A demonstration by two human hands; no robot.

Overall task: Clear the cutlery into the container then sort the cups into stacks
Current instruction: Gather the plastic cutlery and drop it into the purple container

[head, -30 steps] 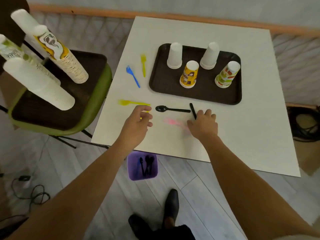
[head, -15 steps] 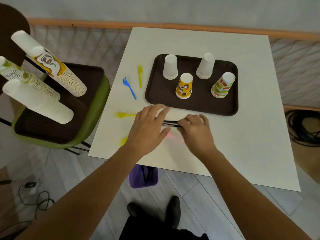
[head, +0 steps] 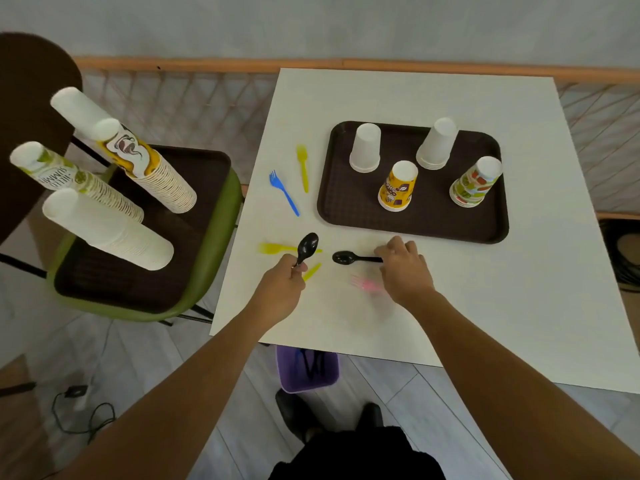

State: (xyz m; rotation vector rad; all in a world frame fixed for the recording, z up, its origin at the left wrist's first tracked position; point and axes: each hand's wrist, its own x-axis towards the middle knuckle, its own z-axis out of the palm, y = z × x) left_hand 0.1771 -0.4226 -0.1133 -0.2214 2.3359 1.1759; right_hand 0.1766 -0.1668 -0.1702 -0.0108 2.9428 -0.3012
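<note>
My left hand (head: 282,284) is closed on the handle of a black spoon (head: 307,247), its bowl lifted and pointing away from me. My right hand (head: 403,270) grips the handle of a second black spoon (head: 344,258) that lies on the white table (head: 415,95). Under my right hand a pink fork (head: 363,283) shows blurred. Two yellow utensils (head: 273,248) lie by my left hand. Farther back lie a blue fork (head: 284,192) and a yellow fork (head: 302,166). A purple container (head: 306,368) with black cutlery stands on the floor under the table's near edge.
A brown tray (head: 346,206) on the table holds two white cup stacks (head: 365,147), a yellow cup (head: 398,185) and a green patterned cup (head: 476,181), all upside down. To the left, a green chair (head: 214,258) carries a tray with several tall cup stacks (head: 104,228).
My hands have separated. The left one lifted a black spoon off the table and moved left; the right one now grips the other black spoon's handle.
</note>
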